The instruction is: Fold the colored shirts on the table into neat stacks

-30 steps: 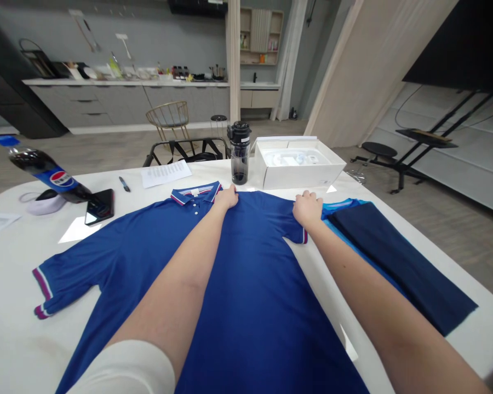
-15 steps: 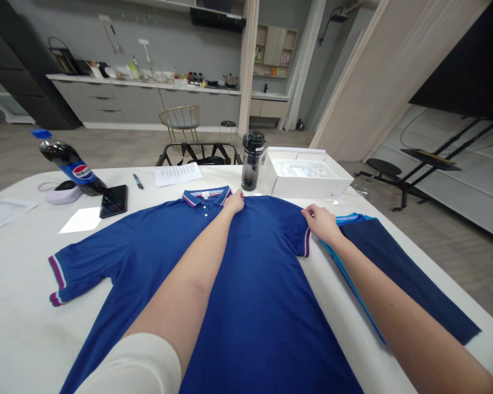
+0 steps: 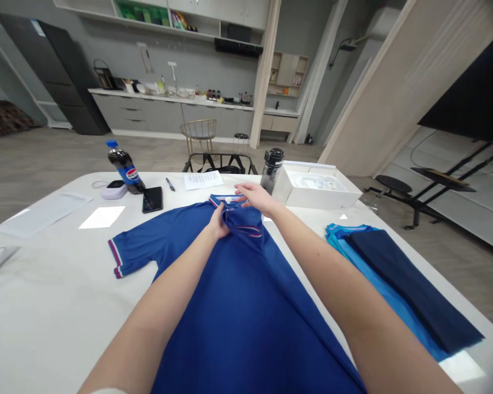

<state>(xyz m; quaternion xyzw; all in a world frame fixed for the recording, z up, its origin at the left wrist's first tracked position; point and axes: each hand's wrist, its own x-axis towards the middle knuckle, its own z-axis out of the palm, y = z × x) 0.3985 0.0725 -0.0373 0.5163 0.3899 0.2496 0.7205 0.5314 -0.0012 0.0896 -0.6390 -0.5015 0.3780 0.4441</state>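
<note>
A blue polo shirt (image 3: pixel 230 306) lies front up on the table, its collar at the far end. The sleeve on the right is turned inward over the chest, its striped cuff showing below the collar; the sleeve on the left lies spread out. Beside the collar my left hand (image 3: pixel 219 223) is closed on the shirt's cloth, thumb on top and fingers partly hidden. Just above the folded part hovers my right hand (image 3: pixel 257 197), its fingers stretched out and slightly apart, with nothing visible in them.
Folded blue and navy clothes (image 3: pixel 394 279) lie at the right. Behind the shirt stand a dark drink bottle (image 3: pixel 271 167) and an open white box (image 3: pixel 316 189). To the left are a cola bottle (image 3: pixel 126 167), a phone (image 3: pixel 152 200), a pen (image 3: pixel 170 184) and papers (image 3: pixel 203 180).
My right hand has carried the right sleeve inward over the chest and loosened its fingers. My left hand has shifted slightly left and nearer. The view has turned left.
</note>
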